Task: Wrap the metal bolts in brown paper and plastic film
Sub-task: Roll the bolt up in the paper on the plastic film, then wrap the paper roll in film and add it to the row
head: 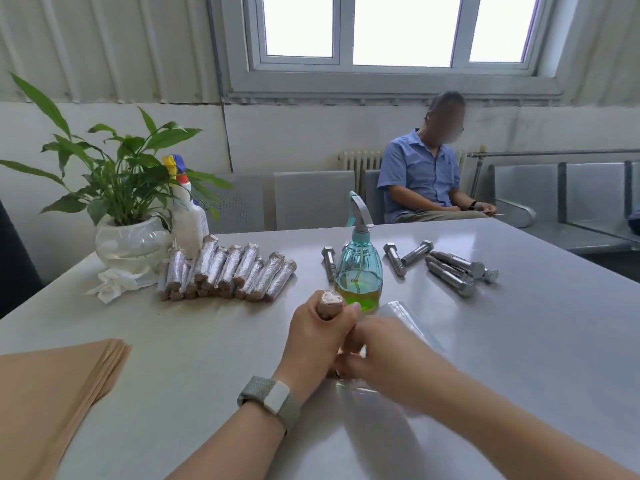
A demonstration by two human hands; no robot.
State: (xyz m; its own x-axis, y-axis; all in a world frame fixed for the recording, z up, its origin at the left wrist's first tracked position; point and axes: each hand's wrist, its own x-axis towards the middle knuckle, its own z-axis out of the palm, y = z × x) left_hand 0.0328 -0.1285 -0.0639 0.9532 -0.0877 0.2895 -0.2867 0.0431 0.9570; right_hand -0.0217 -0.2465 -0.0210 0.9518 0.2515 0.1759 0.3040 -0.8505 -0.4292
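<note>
My left hand (pixel 317 336) grips a bolt wrapped in brown paper (pixel 329 304), held nearly upright, its paper-covered top poking out above my fist. My right hand (pixel 382 355) is blurred just beside it, fingers curled at the bolt's lower part where clear plastic film (pixel 410 320) trails off to the right. Several bare metal bolts (pixel 450 270) lie at the far right of the table. A pile of finished wrapped bolts (pixel 227 271) lies at the far left. A stack of brown paper sheets (pixel 52 393) rests at the near left edge.
A teal spray bottle (pixel 360 271) with green liquid stands just behind my hands. A potted plant (pixel 133 240), a white spray bottle (pixel 188 220) and a crumpled tissue (pixel 110 284) sit at the back left. A person in a blue shirt (pixel 420 178) sits beyond the table.
</note>
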